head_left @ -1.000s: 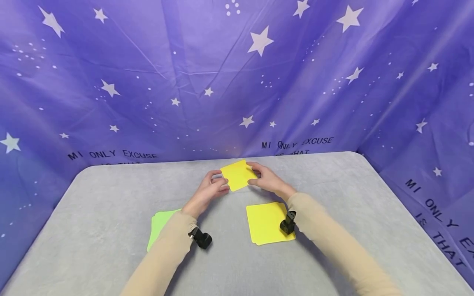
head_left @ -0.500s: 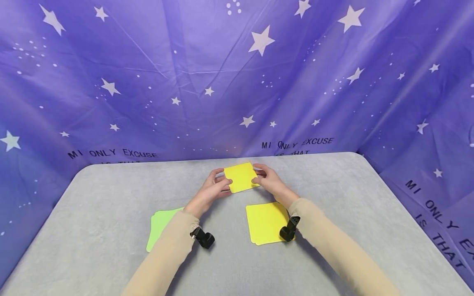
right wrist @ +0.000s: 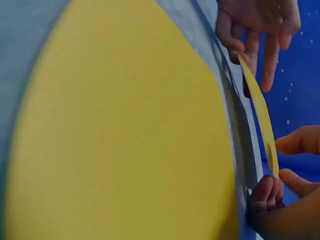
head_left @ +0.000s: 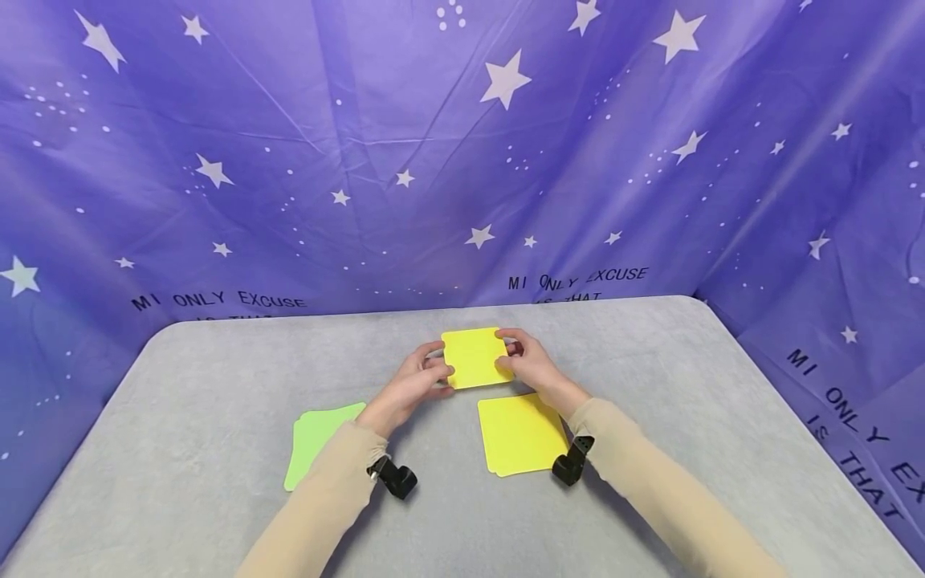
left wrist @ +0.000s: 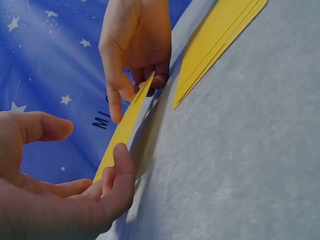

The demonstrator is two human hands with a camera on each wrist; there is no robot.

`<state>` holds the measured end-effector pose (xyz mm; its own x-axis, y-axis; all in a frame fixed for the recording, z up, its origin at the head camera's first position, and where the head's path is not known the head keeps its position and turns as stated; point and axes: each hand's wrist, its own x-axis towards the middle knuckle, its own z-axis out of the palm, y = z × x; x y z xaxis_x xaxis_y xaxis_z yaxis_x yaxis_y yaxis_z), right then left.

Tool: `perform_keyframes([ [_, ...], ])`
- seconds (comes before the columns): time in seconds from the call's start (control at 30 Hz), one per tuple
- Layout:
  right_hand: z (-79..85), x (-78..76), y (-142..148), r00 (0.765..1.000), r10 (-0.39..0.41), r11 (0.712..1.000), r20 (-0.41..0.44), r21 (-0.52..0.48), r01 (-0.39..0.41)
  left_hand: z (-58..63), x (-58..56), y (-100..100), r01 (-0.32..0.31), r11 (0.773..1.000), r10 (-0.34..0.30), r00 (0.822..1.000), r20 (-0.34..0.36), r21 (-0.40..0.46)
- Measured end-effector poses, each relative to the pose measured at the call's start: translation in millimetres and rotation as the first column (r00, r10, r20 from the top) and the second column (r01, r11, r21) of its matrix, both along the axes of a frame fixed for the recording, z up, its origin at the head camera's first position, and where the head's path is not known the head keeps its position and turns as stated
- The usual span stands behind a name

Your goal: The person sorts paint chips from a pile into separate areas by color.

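Note:
Near the far edge of the table, a square yellow card (head_left: 474,357) is held raised between both hands, its face towards me. My left hand (head_left: 409,389) grips the card's left side, with a fingertip on the front near the lower corner. On the right side, my right hand (head_left: 538,369) pinches the card with its thumb in front and other fingers at the upper edge and behind. Edge-on in the left wrist view, the card (left wrist: 125,127) looks thin. Below the right hand lies a pile of yellow cards (head_left: 516,433), slightly fanned at its edges.
Green cards (head_left: 318,433) lie at the left, partly covered by the left forearm. The grey table (head_left: 448,514) ends at a purple star-printed curtain (head_left: 405,104) behind and at the sides. Each wrist carries a small black camera.
Both hands have brought the yellow card a little closer to me and to the right, turning it from slanted to nearly level. The piles have not moved.

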<state>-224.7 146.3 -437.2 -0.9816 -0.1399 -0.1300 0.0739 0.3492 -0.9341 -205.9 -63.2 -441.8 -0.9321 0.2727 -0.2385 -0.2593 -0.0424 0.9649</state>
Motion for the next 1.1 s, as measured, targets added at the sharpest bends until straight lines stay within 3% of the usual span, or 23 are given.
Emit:
perform_keyframes([
  [0.2, -4.1, 12.9, 6, 0.998, 0.032, 0.998, -0.045, 0.062, -0.03, -2.5, 6.3, -1, 0.032, 0.999, -0.032, 0.998, -0.06, -0.006],
  [0.63, 2.1, 48.2, 22, 1.0, 0.006, 0.992, -0.024, -0.126, -0.009, -2.5, 22.7, 0, 0.085, 0.996, -0.088, 0.984, -0.155, -0.024],
  [1.1, 1.3, 74.9, 42, 0.999, 0.045, 0.992, 0.0, -0.121, -0.045, -7.9, 44.0, 12, 0.145, 0.989, -0.146, 0.97, -0.196, -0.02],
])
